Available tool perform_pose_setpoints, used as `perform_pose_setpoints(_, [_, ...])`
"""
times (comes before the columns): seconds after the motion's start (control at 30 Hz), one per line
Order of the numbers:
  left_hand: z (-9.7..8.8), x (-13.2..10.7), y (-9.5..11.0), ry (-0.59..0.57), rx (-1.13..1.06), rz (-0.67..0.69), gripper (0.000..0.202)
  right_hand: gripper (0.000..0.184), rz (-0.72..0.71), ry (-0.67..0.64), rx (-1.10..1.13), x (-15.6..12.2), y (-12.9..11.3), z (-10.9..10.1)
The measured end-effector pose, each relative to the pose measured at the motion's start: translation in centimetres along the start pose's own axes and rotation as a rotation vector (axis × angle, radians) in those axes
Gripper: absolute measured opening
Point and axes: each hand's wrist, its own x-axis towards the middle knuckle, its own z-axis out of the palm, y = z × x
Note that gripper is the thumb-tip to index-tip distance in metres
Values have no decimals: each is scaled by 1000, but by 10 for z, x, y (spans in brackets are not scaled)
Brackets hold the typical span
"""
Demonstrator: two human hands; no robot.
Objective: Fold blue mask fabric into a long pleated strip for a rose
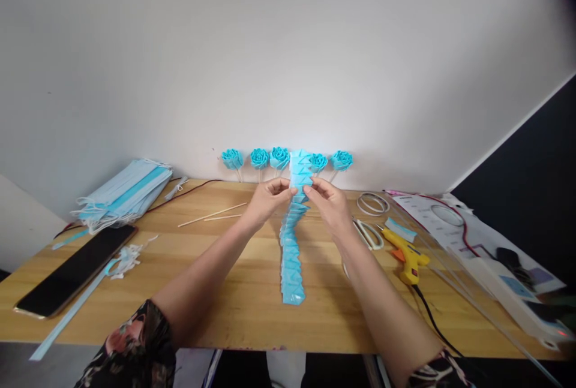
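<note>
The left hand (269,196) and the right hand (328,199) are holding the long light-blue zigzag-folded fabric strip (292,256) near its upper end, and each grip is closed in a pinch on one edge of it. The strip is hanging down from the hands, with its lower end lying on the pale wooden desk (225,292). Behind the strip, blue fabric roses (260,158) are standing against the wall, and to the right of the strip a yellow glue gun (407,254) is lying.

Two hands, left hand (269,198) and right hand (328,201), pinch a folded blue strip (293,238) above a wooden table (252,310), with blue fabric roses (279,158) lining the wall behind.
</note>
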Motion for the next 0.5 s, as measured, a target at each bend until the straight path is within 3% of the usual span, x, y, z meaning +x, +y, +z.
perform_pose_setpoints(0.27, [-4, -1, -6, 22, 58, 16, 30, 37, 19, 1, 4, 1, 6, 3])
perform_pose_setpoints(0.5, [-16, 0, -35, 187, 131, -18, 33, 30, -13, 192, 74, 25, -9, -30])
